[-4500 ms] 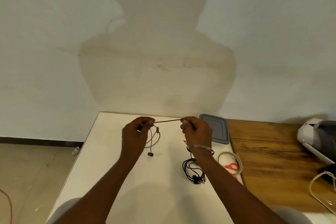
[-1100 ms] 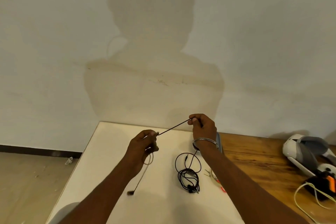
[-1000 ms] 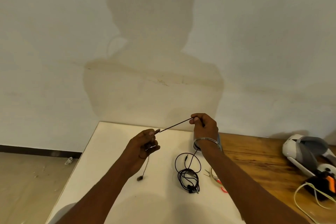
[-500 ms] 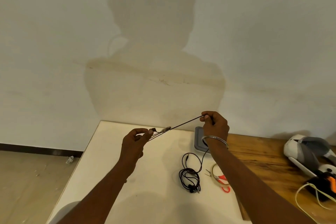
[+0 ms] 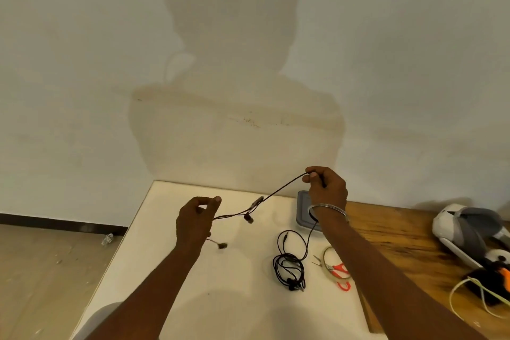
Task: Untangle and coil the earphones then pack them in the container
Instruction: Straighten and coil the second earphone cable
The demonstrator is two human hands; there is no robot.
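I hold a dark reddish earphone cable stretched above the white table. My right hand pinches its upper end, raised near the wall. My left hand pinches the lower part, with one earbud dangling beside it and another hanging below. A second, black earphone lies in a loose tangle on the table under my right forearm. The grey container lies at the table's back edge, partly hidden by my right wrist.
Red-handled scissors and a pale ring lie right of the black tangle. A wooden table adjoins on the right, carrying a white and grey headset, a black and orange device and a pale cable. The wall stands just behind.
My right hand has pulled up and to the right, drawing the cable out longer. The earbuds have slipped free and now dangle by my left hand.
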